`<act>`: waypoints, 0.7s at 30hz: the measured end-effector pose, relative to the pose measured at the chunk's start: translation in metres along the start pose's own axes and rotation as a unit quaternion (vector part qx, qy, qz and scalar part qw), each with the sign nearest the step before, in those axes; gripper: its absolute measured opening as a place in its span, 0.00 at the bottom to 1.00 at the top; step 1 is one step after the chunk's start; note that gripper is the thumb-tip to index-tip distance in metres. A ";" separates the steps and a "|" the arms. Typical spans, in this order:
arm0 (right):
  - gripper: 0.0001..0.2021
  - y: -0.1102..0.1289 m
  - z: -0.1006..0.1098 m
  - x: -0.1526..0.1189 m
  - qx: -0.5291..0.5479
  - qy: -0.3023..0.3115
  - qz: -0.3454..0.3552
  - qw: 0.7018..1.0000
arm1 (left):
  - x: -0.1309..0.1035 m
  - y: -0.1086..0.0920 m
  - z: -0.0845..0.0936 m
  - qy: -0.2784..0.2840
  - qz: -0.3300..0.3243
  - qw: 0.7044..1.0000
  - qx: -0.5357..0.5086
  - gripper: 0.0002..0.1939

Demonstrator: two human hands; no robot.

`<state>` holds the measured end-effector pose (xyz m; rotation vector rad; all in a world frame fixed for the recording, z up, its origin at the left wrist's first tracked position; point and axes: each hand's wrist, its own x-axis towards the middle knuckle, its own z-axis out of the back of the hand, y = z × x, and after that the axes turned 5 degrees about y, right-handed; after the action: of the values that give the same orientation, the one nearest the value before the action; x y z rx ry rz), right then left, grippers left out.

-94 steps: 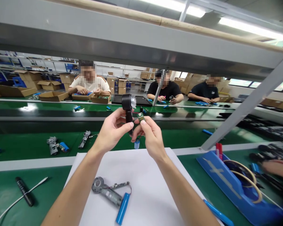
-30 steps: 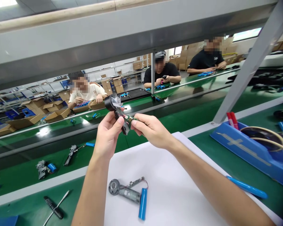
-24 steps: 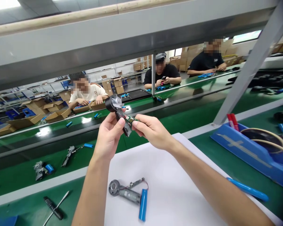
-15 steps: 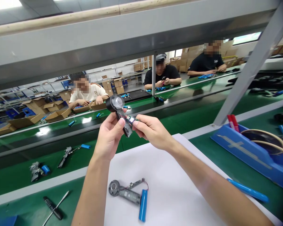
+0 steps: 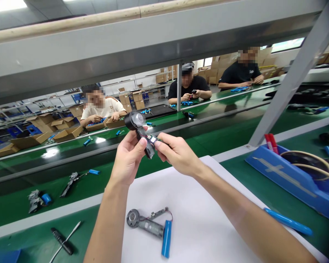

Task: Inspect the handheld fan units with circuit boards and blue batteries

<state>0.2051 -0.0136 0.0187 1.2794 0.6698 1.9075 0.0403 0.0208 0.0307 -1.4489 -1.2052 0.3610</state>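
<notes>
My left hand [image 5: 130, 155] grips a black and grey handheld device housing [image 5: 135, 122] with a round motor-like head and a narrow, opened handle. It is held up tilted above the white sheet. My right hand [image 5: 175, 151] pinches a small circuit board [image 5: 153, 139] beside the handle; thin red wires run between board and housing. Below, on the white sheet [image 5: 203, 219], lies a similar grey device body [image 5: 150, 226] with a round end. A thin board and red wire join it to a blue cylindrical battery [image 5: 166, 239].
A blue bin [image 5: 285, 171] with red-handled items stands at right, near a blue tool handle [image 5: 287, 221]. A black pen-like tool [image 5: 61, 241] lies at left. The green conveyor [image 5: 90, 186] carries device parts with batteries. A slanted metal post [image 5: 287, 73] rises at right. Three people work opposite.
Parts on the near belt have shifted left, while pieces on the far belt have moved right. My hands hold nearly the same pose on the housing and the board.
</notes>
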 end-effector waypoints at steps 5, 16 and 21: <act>0.15 0.000 -0.001 -0.001 -0.026 0.007 -0.003 1.000 | 0.001 0.001 0.000 -0.001 0.001 1.000 0.004 0.18; 0.11 0.005 -0.003 -0.003 -0.196 0.012 -0.020 0.980 | 0.002 0.006 0.000 -0.034 -0.037 0.997 0.059 0.20; 0.21 0.013 -0.015 -0.009 -0.325 -0.008 0.031 0.945 | 0.000 0.008 -0.005 -0.069 -0.056 0.990 0.105 0.21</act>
<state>0.1899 -0.0289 0.0177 0.8903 -0.0315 1.9294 0.0478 0.0200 0.0249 -1.1848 -1.3121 0.5033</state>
